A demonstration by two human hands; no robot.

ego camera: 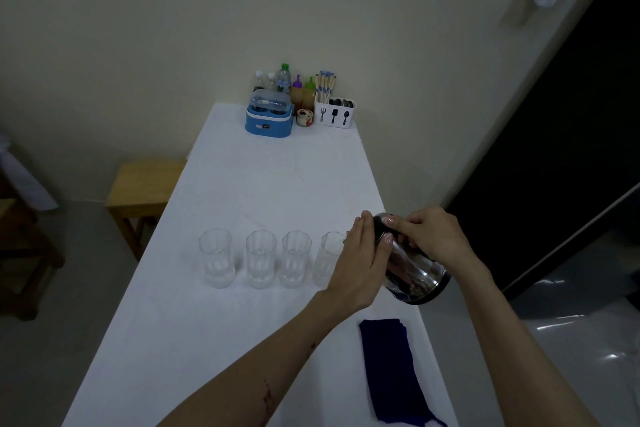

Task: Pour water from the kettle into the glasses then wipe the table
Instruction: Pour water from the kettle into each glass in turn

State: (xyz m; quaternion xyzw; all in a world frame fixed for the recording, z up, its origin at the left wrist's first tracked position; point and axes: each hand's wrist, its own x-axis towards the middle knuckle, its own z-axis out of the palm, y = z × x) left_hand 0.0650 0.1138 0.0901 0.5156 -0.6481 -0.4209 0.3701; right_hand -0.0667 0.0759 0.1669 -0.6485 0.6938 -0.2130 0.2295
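Several clear glasses stand in a row across the white table (242, 340); the leftmost glass (216, 258) and the rightmost glass (327, 258) mark its ends. A shiny steel kettle (414, 270) is tilted to the left, its top next to the rightmost glass. My right hand (434, 236) grips the kettle's top and handle. My left hand (363, 263) lies flat, fingers extended, against the kettle's left side and lid, hiding part of the rightmost glass. A dark blue cloth (393, 371) lies on the table near my right forearm.
At the table's far end stand a blue appliance (268, 116), several bottles (294, 87), a small jar and a white cutlery holder (334, 113) with chopsticks. A wooden stool (145, 191) sits left of the table. A dark doorway is at right.
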